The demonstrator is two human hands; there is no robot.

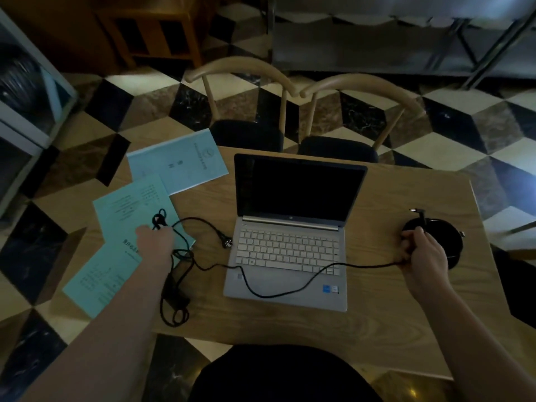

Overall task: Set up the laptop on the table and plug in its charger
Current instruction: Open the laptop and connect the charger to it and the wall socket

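Note:
A silver laptop (290,236) stands open on the wooden table (377,314), its screen dark. The black charger cable (278,294) runs across the palm rest from left to right. My right hand (423,250) is closed on the cable's thin end, and the barrel connector (415,210) sticks up above the fingers, right of the laptop. My left hand (155,237) rests on a bundled loop of the cable on the left. The power brick (171,288) lies by my left forearm. The wall plug (227,242) lies loose beside the laptop's left edge.
Three light-blue booklets (177,162) lie on the table's left part, some overhanging the edge. A round black object (443,239) sits under my right hand. Two wooden chairs (246,132) stand across the table. Checkered floor surrounds it.

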